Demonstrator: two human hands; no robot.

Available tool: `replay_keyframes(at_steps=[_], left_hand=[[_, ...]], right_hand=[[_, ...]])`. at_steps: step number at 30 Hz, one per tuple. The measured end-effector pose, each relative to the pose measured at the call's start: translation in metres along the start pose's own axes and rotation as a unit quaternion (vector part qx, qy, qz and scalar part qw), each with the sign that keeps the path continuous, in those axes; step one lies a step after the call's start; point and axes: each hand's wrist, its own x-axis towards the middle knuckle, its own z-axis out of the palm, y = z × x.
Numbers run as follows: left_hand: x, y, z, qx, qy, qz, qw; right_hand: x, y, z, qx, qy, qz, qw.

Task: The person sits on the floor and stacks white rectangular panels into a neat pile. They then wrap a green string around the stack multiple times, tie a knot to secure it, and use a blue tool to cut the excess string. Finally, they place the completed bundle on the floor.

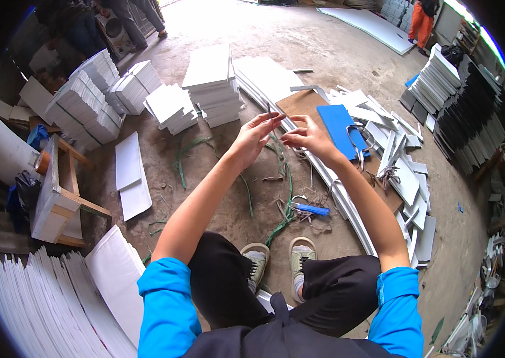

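My left hand [253, 141] is raised over the floor, its fingers pinched on a thin dark strip [268, 110] whose tip stands up above them. Close beside it, my right hand [312, 142] has bent fingers drawn toward the thumb; whatever lies between them is too small to make out. The fingertips of the two hands almost meet. Below them, green strapping [289, 197] trails across the concrete. A blue-handled tool [312, 209] lies among scraps near my feet. Right of my right hand, a blue board [342, 130] rests on a brown sheet [301, 105], with scissors-like metal loops [357, 138] on it.
White panel stacks [209, 83] and strapped bundles [85, 110] stand ahead and left. Loose white offcuts [405, 179] are heaped at right. A wooden stool [64, 194] and upright sheets [37, 298] are at left. Dark stacked panels [470, 110] line the right. Other people [424, 24] stand farther back.
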Motion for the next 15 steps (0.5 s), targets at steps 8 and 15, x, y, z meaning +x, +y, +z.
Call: replay_keyframes(at_steps=[8,15], left_hand=[[-0.008,0.001,0.005,-0.013,0.048,-0.01,0.999],[-0.005,-0.002,0.003,0.035,0.072,0.022,0.997]], right_hand=[[0.002,-0.001,0.029,-0.134,0.088,-0.106,0.981],[-0.002,-0.001,0.035,-0.143,0.128,-0.105,0.976]])
